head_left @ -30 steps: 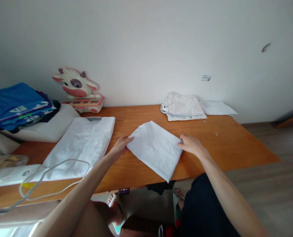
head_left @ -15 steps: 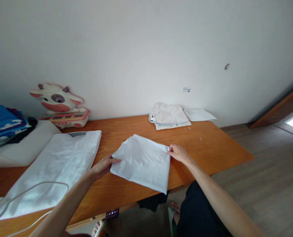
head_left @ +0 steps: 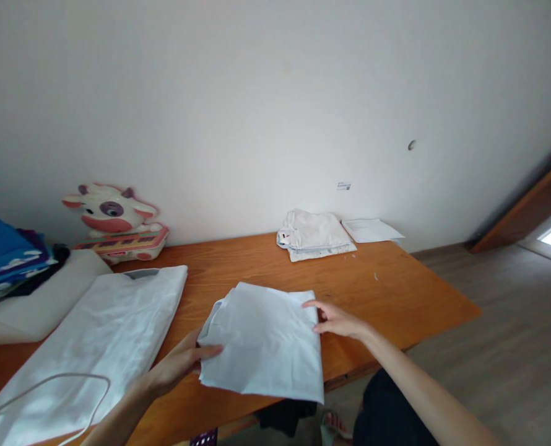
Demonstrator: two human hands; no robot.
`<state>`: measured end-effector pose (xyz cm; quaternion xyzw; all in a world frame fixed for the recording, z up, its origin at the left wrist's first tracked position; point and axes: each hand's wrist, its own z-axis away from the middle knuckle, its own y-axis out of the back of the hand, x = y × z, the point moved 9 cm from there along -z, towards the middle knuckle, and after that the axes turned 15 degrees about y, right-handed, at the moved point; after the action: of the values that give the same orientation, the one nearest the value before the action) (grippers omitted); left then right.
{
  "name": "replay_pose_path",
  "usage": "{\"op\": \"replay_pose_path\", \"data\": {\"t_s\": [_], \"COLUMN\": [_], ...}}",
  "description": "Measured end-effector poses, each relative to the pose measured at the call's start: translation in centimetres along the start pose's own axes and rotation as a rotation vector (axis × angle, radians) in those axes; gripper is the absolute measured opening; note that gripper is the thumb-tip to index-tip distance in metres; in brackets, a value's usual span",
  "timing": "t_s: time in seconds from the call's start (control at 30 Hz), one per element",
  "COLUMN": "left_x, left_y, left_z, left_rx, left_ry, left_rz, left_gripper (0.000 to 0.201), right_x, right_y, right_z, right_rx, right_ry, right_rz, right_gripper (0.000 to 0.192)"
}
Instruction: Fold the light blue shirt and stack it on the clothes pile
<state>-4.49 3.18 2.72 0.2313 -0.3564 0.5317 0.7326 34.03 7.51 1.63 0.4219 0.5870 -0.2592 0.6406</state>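
Observation:
A folded white garment (head_left: 261,344), probably a shirt, lies flat over the front part of the wooden table, one corner reaching past the edge. My left hand (head_left: 182,362) grips its left side, thumb on top and the other fingers underneath. At the upper right corner, my right hand (head_left: 334,319) touches the fabric with index finger and thumb spread apart. To the left, a white ironing-board-like flat cloth piece (head_left: 112,334) with a grey patch at its top is laid out, a pale cable (head_left: 71,375) running across it.
Folded light garments (head_left: 317,232) are stacked by the wall, beside white paper (head_left: 371,230). A cow-shaped toy keyboard (head_left: 117,223) stands at the back left. Colourful folded clothes (head_left: 10,260) rest on a white bulky object (head_left: 52,303). The wooden table (head_left: 396,297) ends at the right.
The right hand's pinch on the garment's corner has loosened into spread fingers. The garment's upper right corner now lies squarer. The view has tilted slightly upward.

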Motion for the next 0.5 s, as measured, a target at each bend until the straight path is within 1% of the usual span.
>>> {"op": "replay_pose_path", "data": {"t_s": [0.03, 0.1, 0.17, 0.27, 0.3, 0.33, 0.37, 0.4, 0.43, 0.5], "left_x": [-0.2, -0.6, -1.0, -1.2, -0.8, 0.1, 1.6, 3.7, 6.5, 13.4], "left_y": [-0.3, -1.1, -2.1, -3.8, -4.5, -5.1, -5.7, -6.4, -7.2, -9.0], "left_z": [0.4, 0.9, 1.1, 0.7, 0.3, -0.1, -0.7, -1.3, -2.0, -3.9], "left_rx": [-0.011, -0.018, -0.009, 0.028, 0.045, 0.064, 0.08, 0.086, 0.085, 0.03], "left_ry": [0.015, 0.023, -0.004, -0.046, -0.059, -0.081, -0.117, -0.169, -0.234, -0.367], "left_rz": [-0.01, -0.023, -0.018, 0.026, 0.038, 0.045, 0.048, 0.048, 0.054, 0.089], "left_gripper": [0.08, 0.076, 0.07, 0.065, 0.065, 0.065, 0.064, 0.064, 0.064, 0.066], "right_x": [0.0, -0.2, -0.9, -2.3, -2.9, -3.7, -4.7, -5.9, -7.3, -10.9], "right_y": [-0.1, 0.0, 0.7, 3.1, 4.3, 5.6, 7.2, 9.2, 11.5, 17.2], "right_z": [0.4, 1.0, 1.5, 2.0, 2.0, 1.9, 1.4, 0.7, -0.2, -2.6], "right_rx": [0.029, 0.119, 0.209, 0.324, 0.347, 0.363, 0.375, 0.386, 0.407, 0.478], "right_ry": [-0.007, 0.012, 0.06, 0.119, 0.138, 0.159, 0.18, 0.201, 0.218, 0.249], "right_rz": [-0.026, -0.083, -0.095, 0.022, 0.065, 0.096, 0.118, 0.144, 0.182, 0.311], "right_gripper": [0.072, 0.08, 0.085, 0.083, 0.082, 0.081, 0.081, 0.081, 0.082, 0.08]}}
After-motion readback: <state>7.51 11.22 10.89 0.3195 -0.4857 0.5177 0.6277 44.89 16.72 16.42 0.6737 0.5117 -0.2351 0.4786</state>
